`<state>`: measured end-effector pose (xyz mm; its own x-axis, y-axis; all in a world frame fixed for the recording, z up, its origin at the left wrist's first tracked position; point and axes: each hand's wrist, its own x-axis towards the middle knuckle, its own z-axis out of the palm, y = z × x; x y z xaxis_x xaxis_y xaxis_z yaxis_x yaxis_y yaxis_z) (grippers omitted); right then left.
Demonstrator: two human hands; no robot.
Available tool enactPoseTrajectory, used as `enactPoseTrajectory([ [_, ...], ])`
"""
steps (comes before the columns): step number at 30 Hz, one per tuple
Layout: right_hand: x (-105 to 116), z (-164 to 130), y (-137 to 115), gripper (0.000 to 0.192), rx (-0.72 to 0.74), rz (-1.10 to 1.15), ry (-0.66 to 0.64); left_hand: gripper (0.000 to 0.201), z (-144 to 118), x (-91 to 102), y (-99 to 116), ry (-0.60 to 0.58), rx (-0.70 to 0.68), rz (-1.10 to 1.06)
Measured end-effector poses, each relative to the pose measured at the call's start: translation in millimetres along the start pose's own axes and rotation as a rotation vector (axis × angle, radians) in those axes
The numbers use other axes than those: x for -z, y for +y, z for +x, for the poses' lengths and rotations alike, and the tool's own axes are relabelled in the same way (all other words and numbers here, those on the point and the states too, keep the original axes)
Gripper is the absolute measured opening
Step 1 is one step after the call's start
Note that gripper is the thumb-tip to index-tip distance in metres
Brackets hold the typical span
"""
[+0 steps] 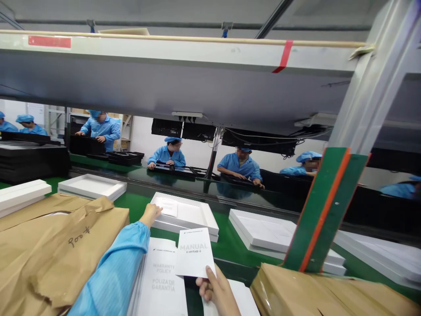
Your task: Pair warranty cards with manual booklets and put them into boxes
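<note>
A long green counter (pixel 230 245) runs across the view, and white box trays are laid along it in a row, flat and open side up, so that each can be reached from the near edge. A brown paper wrapping (pixel 49 245) is spread open at the left, with "006" or "900" pencilled on it; a second wrapped bundle (pixel 329 289) lies at the right. Across the counter, other people in blue coats and caps are seen at work on black trays.

The nearest white tray (pixel 190 217) is met at its near left corner by the left hand (pixel 150 215), which is stretched forward in a blue sleeve; whether its fingers are closed on the rim cannot be told. A stack of warranty sheets (pixel 162 281) lies below, its print facing the wearer.

The manual (pixel 194 253) is pinched at its lower edge by the right hand (pixel 219 292), thumb over fingers, so the sheet stands free above the stack. Its long axis runs up and away, tilted slightly left, title upright to the viewer.
</note>
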<state>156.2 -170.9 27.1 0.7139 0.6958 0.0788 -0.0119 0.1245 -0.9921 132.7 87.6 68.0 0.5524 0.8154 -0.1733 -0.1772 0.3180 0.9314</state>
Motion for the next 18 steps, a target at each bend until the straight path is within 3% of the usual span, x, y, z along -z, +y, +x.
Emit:
enactPoseTrajectory([
  [3,-0.4,0.8,3.5,0.039,0.024,-0.027,-0.002,0.032,-16.8,3.4,-0.7,0.039,-0.115,-0.013],
  [7,2.0,2.9,3.6,0.05,0.056,-0.051,0.017,0.033,-53.4,16.7,-6.1,-0.008,-0.258,0.086],
  [11,4.6,12.4,-23.0,0.046,0.101,-0.073,-0.015,0.02,-96.7,38.6,-31.3,-0.069,-0.357,0.271],
  [14,4.1,40.9,-49.3,0.042,0.103,-0.079,0.039,0.028,-122.7,50.3,-54.2,0.007,-0.439,0.776],
  [16,4.4,69.7,-60.6,0.032,0.041,-0.142,0.153,0.035,-133.1,52.7,-64.3,0.08,-0.476,1.08],
  [18,7.0,99.7,-65.3,0.03,-0.022,-0.177,0.221,0.037,-137.8,52.1,-69.1,0.112,-0.492,1.209],
])
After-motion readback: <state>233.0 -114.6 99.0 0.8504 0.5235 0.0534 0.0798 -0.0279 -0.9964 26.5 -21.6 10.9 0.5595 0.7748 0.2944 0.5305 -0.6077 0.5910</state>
